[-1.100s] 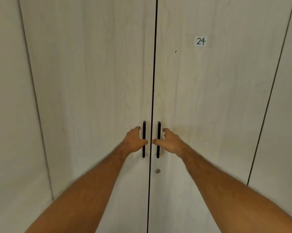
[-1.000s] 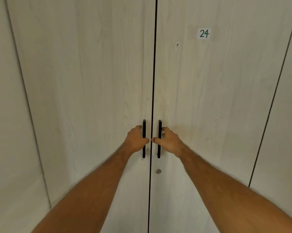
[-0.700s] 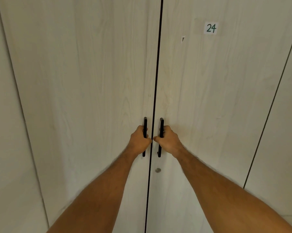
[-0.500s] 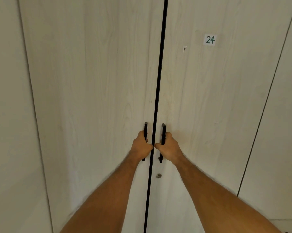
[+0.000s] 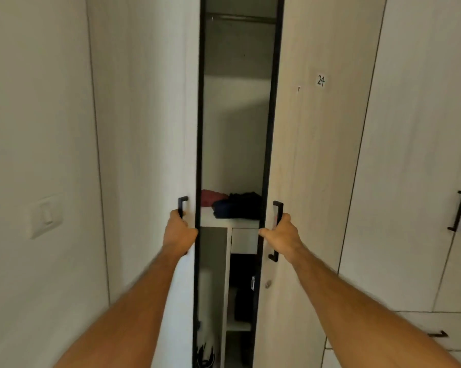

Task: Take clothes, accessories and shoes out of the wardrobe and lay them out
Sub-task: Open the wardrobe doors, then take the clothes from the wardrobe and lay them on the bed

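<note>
The pale wood wardrobe stands partly open, a narrow gap between its two doors. My left hand (image 5: 180, 231) grips the black handle (image 5: 182, 205) of the left door (image 5: 147, 128). My right hand (image 5: 281, 235) grips the black handle (image 5: 277, 229) of the right door (image 5: 317, 155), which carries a "24" label (image 5: 321, 81). Through the gap, folded clothes lie on a shelf (image 5: 229, 223): a red piece (image 5: 210, 197), a dark blue one (image 5: 221, 208) and a black one (image 5: 245, 204). Low inside, dark shoes (image 5: 205, 358) show at the bottom left and a dark item (image 5: 242, 288) sits in a lower compartment.
A hanging rail (image 5: 240, 18) crosses the top of the wardrobe, with nothing visible on it. A small drawer front (image 5: 244, 240) sits under the shelf. A wall switch (image 5: 46, 216) is on the left. Another wardrobe with black handles (image 5: 459, 211) stands to the right.
Both hands closed round the handles and pulled the two doors apart. The doors were shut before; now a gap shows the shelf, clothes and lower compartments.
</note>
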Demonstrator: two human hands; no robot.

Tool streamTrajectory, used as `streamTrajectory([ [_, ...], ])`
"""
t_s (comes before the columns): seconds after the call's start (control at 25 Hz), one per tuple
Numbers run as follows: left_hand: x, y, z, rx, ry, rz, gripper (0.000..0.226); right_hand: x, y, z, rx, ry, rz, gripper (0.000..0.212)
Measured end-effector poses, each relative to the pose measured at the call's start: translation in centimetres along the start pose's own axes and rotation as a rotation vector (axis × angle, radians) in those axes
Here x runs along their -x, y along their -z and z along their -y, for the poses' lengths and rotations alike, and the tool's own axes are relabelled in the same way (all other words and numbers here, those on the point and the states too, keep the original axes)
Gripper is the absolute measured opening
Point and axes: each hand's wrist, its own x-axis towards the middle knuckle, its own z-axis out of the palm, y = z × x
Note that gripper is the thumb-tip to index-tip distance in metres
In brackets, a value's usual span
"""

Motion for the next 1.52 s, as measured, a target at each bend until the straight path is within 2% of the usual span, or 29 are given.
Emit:
streamTrajectory([
  [0.24, 5.4, 10.5, 0.8, -0.036, 0.146, -0.118, 0.076, 6.0, 8.9, -3.1, -0.035, -0.108, -0.157, 0.064],
  [0.4, 6.7, 15.8, 2.0, -0.109, 0.248, -0.184, 0.089, 8.2, 14.3, -5.2, -0.056, -0.189, -0.236, 0.079],
  [0.56, 8.1, 17.7, 2.3, -0.152, 0.302, -0.3, 0.107, 9.1, 17.4, -7.1, -0.05, -0.231, -0.307, 0.094],
  [0.72, 9.5, 17.4, 2.6, -0.168, 0.25, -0.413, 0.111, 10.0, 18.5, -8.2, -0.075, -0.245, -0.381, 0.098],
  [0.88, 10.8, 16.5, 1.8, -0.198, 0.302, -0.505, 0.104, 12.3, 17.3, -8.1, 0.014, -0.105, -0.482, 0.095],
  [0.92, 11.3, 16.0, 1.5, -0.258, 0.282, -0.552, 0.101, 12.9, 16.5, -7.7, 0.058, -0.036, -0.526, 0.092],
  [1.0, 12.3, 14.3, 0.6, -0.409, 0.109, -0.615, 0.091, 14.0, 14.5, -6.5, 0.15, 0.134, -0.587, 0.081],
  [1.12, 13.2, 10.8, -1.0, -0.499, -0.179, -0.478, 0.077, 14.2, 11.3, -4.6, 0.194, 0.354, -0.496, 0.052],
  [1.28, 12.2, 7.3, -1.1, -0.503, -0.295, -0.292, 0.059, 12.7, 7.2, -2.7, 0.155, 0.519, -0.313, 0.012],
  [1.52, 6.2, 5.5, 2.3, -0.514, -0.279, -0.205, 0.042, 8.1, 1.5, -1.1, 0.186, 0.619, -0.035, 0.006],
])
